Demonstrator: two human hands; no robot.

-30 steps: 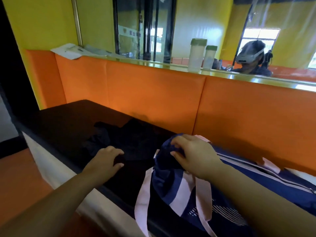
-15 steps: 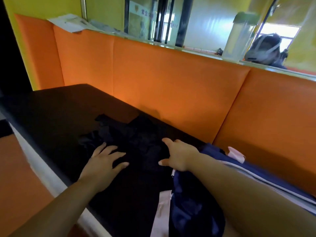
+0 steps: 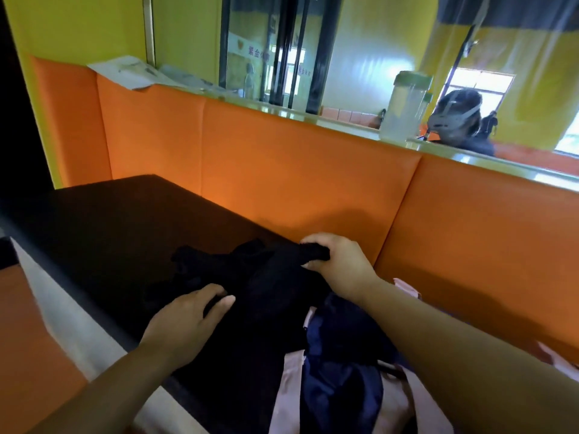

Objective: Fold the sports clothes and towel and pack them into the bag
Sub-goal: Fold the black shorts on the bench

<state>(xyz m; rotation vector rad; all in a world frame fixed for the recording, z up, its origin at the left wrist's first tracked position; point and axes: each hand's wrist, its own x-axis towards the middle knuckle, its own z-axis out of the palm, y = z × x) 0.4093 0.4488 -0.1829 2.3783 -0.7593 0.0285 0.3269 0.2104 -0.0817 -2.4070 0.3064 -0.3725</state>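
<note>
A crumpled black garment [image 3: 250, 277] lies on the dark seat [image 3: 103, 220] in front of me. My right hand [image 3: 336, 260] grips a bunched edge of that garment at its far right side, close to the orange backrest. My left hand [image 3: 185, 321] rests flat on the near side of the garment, fingers spread and pressing the cloth. A navy bag [image 3: 341, 383] with pale pink straps sits at the lower right, partly under my right forearm. Its opening is hidden. I see no towel.
An orange padded backrest [image 3: 282, 183] runs behind the seat, with a ledge on top holding papers [image 3: 125, 70] and a translucent jar with a green lid [image 3: 404, 108]. The seat's white front edge [image 3: 62, 321] drops to an orange floor on the left.
My right hand left the bag, reached left to the black garment and now grips its edge. My left hand stayed pressed on the garment. The camera view shifted.
</note>
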